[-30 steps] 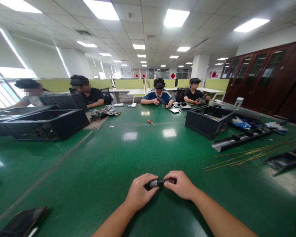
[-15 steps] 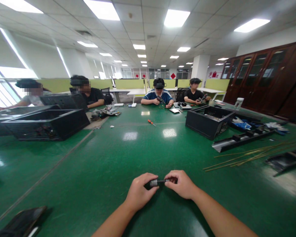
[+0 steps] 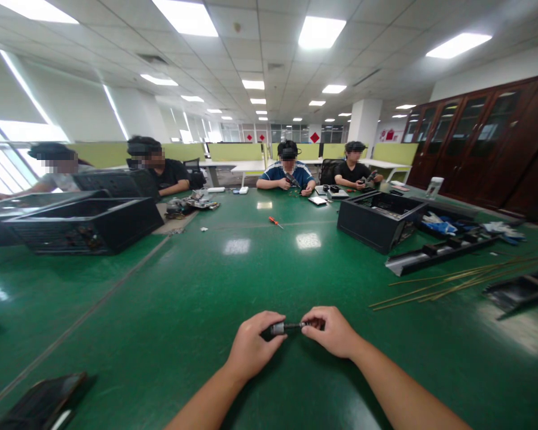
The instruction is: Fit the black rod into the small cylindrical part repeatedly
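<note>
In front of me, above the green tabletop, a small cylindrical part point(image 3: 278, 328) with a grey band and a thin dark shaft lies level between my hands. My left hand point(image 3: 253, 346) grips its thicker end between thumb and fingers. At the shaft's far end, my right hand point(image 3: 329, 331) is pinched closed; its fingers hide the tip and whatever else may be there. The exact kind of part is too small to tell.
Dark computer cases point(image 3: 89, 227) stand at the left, and another case point(image 3: 379, 221) at the right. An orange screwdriver point(image 3: 275, 222) lies mid-table. Thin brass-coloured rods point(image 3: 448, 283) and a metal rail point(image 3: 439, 254) are on the right. Several people sit across the table.
Both hands have shifted up very slightly. A bit more of the thin shaft shows between them, with the right hand a touch farther right.
</note>
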`<state>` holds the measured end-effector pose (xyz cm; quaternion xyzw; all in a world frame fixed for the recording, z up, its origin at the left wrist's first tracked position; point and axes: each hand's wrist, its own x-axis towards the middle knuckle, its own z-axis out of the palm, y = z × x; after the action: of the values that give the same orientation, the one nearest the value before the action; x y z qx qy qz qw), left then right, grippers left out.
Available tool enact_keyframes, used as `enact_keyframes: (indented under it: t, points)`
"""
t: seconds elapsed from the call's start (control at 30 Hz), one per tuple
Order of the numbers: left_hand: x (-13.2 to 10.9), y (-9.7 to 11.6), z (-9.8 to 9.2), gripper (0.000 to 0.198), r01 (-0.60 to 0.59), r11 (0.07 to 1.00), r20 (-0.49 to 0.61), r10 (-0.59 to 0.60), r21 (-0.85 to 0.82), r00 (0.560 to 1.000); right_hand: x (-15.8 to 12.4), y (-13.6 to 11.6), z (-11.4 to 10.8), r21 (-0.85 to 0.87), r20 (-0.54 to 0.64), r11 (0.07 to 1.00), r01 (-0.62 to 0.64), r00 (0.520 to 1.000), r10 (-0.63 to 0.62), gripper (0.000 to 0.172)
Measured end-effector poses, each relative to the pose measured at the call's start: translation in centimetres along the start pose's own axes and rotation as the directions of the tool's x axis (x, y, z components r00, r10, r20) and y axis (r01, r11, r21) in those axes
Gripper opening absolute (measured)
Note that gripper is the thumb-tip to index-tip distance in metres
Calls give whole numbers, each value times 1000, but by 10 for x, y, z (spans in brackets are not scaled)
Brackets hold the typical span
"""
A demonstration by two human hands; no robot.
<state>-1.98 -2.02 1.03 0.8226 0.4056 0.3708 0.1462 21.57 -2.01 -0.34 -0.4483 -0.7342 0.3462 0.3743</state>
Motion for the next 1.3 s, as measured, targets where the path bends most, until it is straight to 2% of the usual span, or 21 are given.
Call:
enact_keyframes:
  t: [0.53, 0.73, 0.83, 0.97, 1.07, 1.13, 1.2, 1.3]
  points:
    - [1, -3, 0, 31, 34, 999, 2, -34, 1, 999, 0, -1, -3, -16, -12, 1000, 4, 1000, -4, 14]
    - [2, -3, -1, 38, 31, 1000, 12, -31, 1, 999, 0, -1, -4, -33, -9, 999, -1, 1000, 0, 14]
    - [2, -4, -1, 33, 88, 996, 35, -88, 6, 995, 0, -2, -6, -37, -18, 999, 10, 1000, -11, 14]
    - [6, -12, -5, 29, 255, 967, 14, -254, -24, 967, 0, -2, -8, -23, -55, 1000, -4, 998, 3, 14]
    - [9, -23, -19, 32, 340, 940, -49, -341, -14, 939, 0, -2, -7, 1, -65, 1000, -24, 998, 24, 16]
    - [8, -36, -35, 34, 380, 924, -82, -376, 39, 923, 0, -1, -5, 14, -57, 1000, -27, 998, 28, 16]
    - [0, -53, -57, 37, 425, 901, -105, -415, 92, 904, 0, -1, -4, 22, -54, 1000, -22, 998, 24, 15]
    - [-27, -85, -98, 43, 495, 853, -141, -476, 166, 868, 0, 0, -3, 16, -45, 1000, -11, 999, 12, 14]
